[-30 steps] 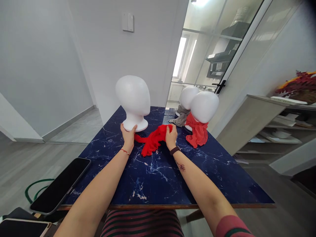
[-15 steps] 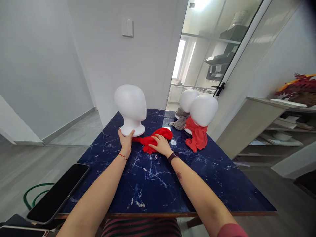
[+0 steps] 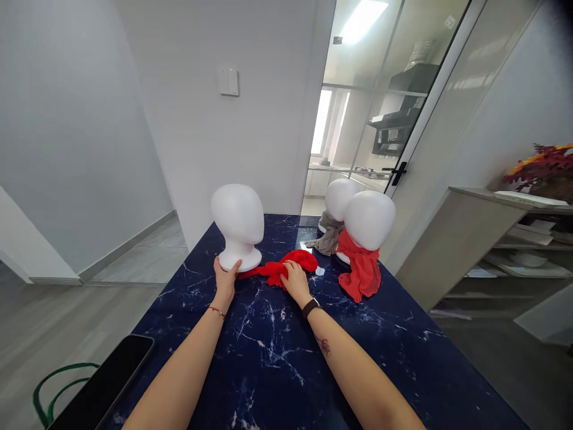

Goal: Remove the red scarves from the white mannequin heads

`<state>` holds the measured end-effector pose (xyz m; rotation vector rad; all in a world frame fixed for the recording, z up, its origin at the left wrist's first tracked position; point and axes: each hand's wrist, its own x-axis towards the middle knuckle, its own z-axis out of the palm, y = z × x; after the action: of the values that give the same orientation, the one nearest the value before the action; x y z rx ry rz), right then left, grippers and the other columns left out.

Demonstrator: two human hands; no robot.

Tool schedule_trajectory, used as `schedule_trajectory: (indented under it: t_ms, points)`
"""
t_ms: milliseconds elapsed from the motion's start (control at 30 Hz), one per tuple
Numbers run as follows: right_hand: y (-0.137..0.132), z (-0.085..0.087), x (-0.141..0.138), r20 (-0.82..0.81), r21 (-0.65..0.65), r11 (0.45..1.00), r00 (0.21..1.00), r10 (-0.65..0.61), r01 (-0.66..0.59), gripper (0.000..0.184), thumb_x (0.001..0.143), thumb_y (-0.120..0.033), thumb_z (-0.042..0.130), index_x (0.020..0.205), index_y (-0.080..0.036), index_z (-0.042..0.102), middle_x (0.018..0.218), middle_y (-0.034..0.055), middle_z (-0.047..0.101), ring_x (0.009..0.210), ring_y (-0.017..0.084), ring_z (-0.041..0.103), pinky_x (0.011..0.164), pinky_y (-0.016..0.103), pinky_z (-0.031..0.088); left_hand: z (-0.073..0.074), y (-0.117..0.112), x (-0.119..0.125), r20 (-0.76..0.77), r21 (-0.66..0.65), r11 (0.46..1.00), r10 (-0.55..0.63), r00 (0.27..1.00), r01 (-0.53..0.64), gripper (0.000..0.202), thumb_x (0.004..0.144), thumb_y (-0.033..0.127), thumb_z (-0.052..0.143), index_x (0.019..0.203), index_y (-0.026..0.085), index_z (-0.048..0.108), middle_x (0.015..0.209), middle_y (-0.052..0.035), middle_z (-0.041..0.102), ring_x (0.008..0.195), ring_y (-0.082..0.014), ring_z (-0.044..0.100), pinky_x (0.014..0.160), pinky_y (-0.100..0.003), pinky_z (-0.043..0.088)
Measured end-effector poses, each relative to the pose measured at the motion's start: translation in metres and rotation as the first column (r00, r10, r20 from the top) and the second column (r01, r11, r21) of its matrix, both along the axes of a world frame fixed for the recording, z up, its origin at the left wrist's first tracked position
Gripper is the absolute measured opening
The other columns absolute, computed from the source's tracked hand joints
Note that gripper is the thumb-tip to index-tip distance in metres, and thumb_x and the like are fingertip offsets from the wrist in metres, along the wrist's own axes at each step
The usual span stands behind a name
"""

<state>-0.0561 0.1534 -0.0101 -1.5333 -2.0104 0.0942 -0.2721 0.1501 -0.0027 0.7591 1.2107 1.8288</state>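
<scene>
A bare white foam head point(image 3: 239, 226) stands on the dark blue marble table point(image 3: 277, 352). My left hand point(image 3: 225, 278) grips the front of its round base. A red scarf point(image 3: 290, 264) lies bunched on the table just right of that base. My right hand point(image 3: 294, 279) rests on the scarf's near edge with the fingers curled into the cloth. To the right stands a second white head point(image 3: 369, 218) with a red scarf point(image 3: 360, 273) round its neck. Behind it a third head point(image 3: 338, 197) wears a grey scarf point(image 3: 328, 236).
A black phone point(image 3: 105, 388) lies at the table's near left corner, with a green cable point(image 3: 49, 394) on the floor beside it. A wall stands behind the table, a glass door point(image 3: 394, 119) at the back right, and a shelf unit point(image 3: 501, 239) with red flowers at right.
The view has tilted up. My right hand has lowered the red scarf onto the table and drawn it in closer to the bare head's base. My left hand stays on the base.
</scene>
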Motion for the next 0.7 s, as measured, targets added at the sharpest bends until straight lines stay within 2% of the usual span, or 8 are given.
schedule_trajectory:
  t_ms: [67,200,333,500,600,700]
  points:
    - [0.008,0.0,-0.001,0.017,0.018,1.0,1.0,0.013,-0.013,0.033,0.085,-0.019,0.047,0.116,-0.02,0.057,0.121,0.0096,0.056,0.111,0.024,0.049,0.094,0.036,0.04,-0.001,0.003,-0.001,-0.032,0.027,0.999,0.038,0.999,-0.037,0.091,0.062,0.027,0.08,0.136,0.031,0.028,0.143,-0.0107,0.037,0.127,-0.0227,0.042,0.098,-0.033,0.044]
    - [0.034,0.001,-0.006,0.062,0.034,0.996,0.995,0.076,-0.078,0.037,0.083,-0.011,0.043,0.118,-0.017,0.055,0.122,0.009,0.055,0.111,0.021,0.047,0.098,0.032,0.037,-0.004,0.018,-0.008,-0.077,0.083,0.996,0.04,0.996,-0.034,0.094,0.062,0.028,0.08,0.138,0.03,0.025,0.148,-0.0094,0.029,0.131,-0.0223,0.037,0.103,-0.033,0.039]
    - [0.069,0.002,-0.013,0.076,0.015,0.995,0.993,0.094,-0.095,0.033,0.082,-0.012,0.045,0.112,-0.016,0.057,0.117,0.0081,0.057,0.109,0.021,0.047,0.096,0.03,0.037,-0.005,0.043,-0.02,-0.07,0.101,0.995,-0.015,0.997,0.022,0.097,0.062,0.023,0.079,0.14,0.031,0.023,0.149,-0.008,0.028,0.131,-0.0223,0.037,0.107,-0.036,0.034]
    - [0.106,0.001,-0.018,0.086,-0.003,0.996,0.993,0.086,-0.086,0.031,0.083,-0.014,0.045,0.111,-0.018,0.057,0.116,0.0072,0.057,0.108,0.02,0.047,0.093,0.029,0.038,-0.002,0.08,-0.037,-0.005,0.057,0.992,-0.112,0.994,0.112,0.096,0.065,0.015,0.076,0.141,0.034,0.022,0.148,-0.0059,0.03,0.13,-0.0209,0.039,0.102,-0.034,0.04]
    - [0.124,0.0,-0.019,0.099,-0.009,0.998,0.993,0.062,-0.062,0.03,0.083,-0.017,0.046,0.111,-0.018,0.056,0.116,0.0078,0.056,0.108,0.021,0.046,0.091,0.029,0.039,-0.001,0.104,-0.047,0.01,0.025,0.992,-0.125,0.992,0.124,0.093,0.064,0.012,0.076,0.141,0.032,0.027,0.144,-0.0064,0.037,0.122,-0.0195,0.047,0.096,-0.029,0.046]
    - [0.144,0.0,-0.022,0.112,-0.006,0.999,0.993,0.048,-0.048,0.03,0.083,-0.018,0.048,0.111,-0.019,0.056,0.115,0.0074,0.057,0.107,0.021,0.046,0.089,0.029,0.039,0.0,0.128,-0.058,0.001,-0.005,0.993,-0.117,0.993,0.117,0.086,0.066,0.013,0.075,0.14,0.024,0.033,0.127,-0.0108,0.054,0.101,-0.0162,0.059,0.086,-0.027,0.051]
